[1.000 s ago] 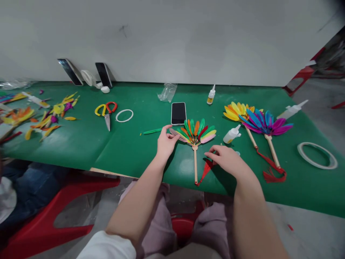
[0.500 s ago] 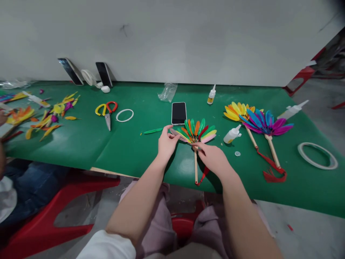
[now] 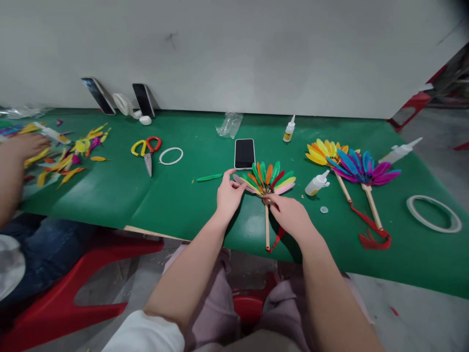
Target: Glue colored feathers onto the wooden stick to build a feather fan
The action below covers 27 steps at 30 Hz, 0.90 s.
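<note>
In front of me a feather fan [image 3: 269, 178] of green, orange, red, yellow and pink feathers lies on the green table, its wooden handle [image 3: 267, 230] pointing towards me with a red tassel beside it. My left hand [image 3: 230, 195] pinches a pale pink feather [image 3: 245, 185] at the fan's left side. The fingers of my right hand [image 3: 287, 210] press together at the base of the feathers, where they join the handle; whatever lies under the fingertips is hidden. Left of my left hand rests a loose green feather [image 3: 209, 178]. A phone [image 3: 244, 154] lies just behind the fan.
To the right are a glue bottle [image 3: 317, 184], a small cap [image 3: 324, 209], a blue and purple fan [image 3: 364, 168], a yellow fan [image 3: 322, 151] and a tape roll [image 3: 434, 213]. Scissors [image 3: 147, 156] and a white ring [image 3: 171, 156] lie left. Another person's hand [image 3: 29, 145] is over scattered feathers.
My hands stay nearly in place on the fan. At the far left, the other person's hand and forearm have come further into view over the feathers. The view has shifted slightly.
</note>
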Each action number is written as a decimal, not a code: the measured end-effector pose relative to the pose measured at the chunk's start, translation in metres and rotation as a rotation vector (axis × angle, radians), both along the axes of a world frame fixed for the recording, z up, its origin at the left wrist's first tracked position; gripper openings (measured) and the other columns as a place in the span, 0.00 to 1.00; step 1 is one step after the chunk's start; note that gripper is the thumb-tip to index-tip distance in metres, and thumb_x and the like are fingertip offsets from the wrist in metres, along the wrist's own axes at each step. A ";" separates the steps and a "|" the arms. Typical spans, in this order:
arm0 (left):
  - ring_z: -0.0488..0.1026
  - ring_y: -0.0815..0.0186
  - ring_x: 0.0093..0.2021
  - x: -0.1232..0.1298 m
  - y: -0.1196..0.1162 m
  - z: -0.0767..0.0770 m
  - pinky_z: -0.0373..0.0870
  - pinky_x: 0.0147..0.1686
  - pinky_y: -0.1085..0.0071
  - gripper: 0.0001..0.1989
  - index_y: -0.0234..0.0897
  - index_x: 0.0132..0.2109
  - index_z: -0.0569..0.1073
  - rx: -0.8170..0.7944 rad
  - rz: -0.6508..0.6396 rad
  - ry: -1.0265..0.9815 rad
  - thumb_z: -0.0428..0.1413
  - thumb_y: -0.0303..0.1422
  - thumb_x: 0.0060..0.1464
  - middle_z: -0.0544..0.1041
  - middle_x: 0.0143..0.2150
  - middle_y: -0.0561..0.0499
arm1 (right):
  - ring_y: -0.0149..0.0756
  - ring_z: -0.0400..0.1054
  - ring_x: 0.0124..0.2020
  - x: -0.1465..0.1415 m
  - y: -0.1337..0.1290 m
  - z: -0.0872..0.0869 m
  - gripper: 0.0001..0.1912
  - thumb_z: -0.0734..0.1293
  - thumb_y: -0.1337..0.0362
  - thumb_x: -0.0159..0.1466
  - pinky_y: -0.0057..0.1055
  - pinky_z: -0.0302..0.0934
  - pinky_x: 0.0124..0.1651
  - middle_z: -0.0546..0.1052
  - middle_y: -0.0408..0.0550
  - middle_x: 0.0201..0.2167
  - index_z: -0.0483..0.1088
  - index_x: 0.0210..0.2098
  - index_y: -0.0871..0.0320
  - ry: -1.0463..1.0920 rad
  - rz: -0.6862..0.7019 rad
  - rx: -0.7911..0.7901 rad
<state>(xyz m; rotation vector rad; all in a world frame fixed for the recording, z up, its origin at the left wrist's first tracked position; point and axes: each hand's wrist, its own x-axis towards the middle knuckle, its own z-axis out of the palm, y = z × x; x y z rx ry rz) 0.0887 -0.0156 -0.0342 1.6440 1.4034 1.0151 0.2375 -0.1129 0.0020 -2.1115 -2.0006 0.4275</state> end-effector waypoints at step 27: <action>0.68 0.71 0.27 0.000 -0.001 0.003 0.61 0.30 0.75 0.21 0.39 0.51 0.60 0.059 0.034 0.145 0.51 0.30 0.48 0.72 0.27 0.55 | 0.34 0.68 0.37 0.000 0.002 -0.004 0.15 0.53 0.64 0.61 0.26 0.55 0.34 0.75 0.43 0.39 0.67 0.44 0.50 0.011 0.002 0.015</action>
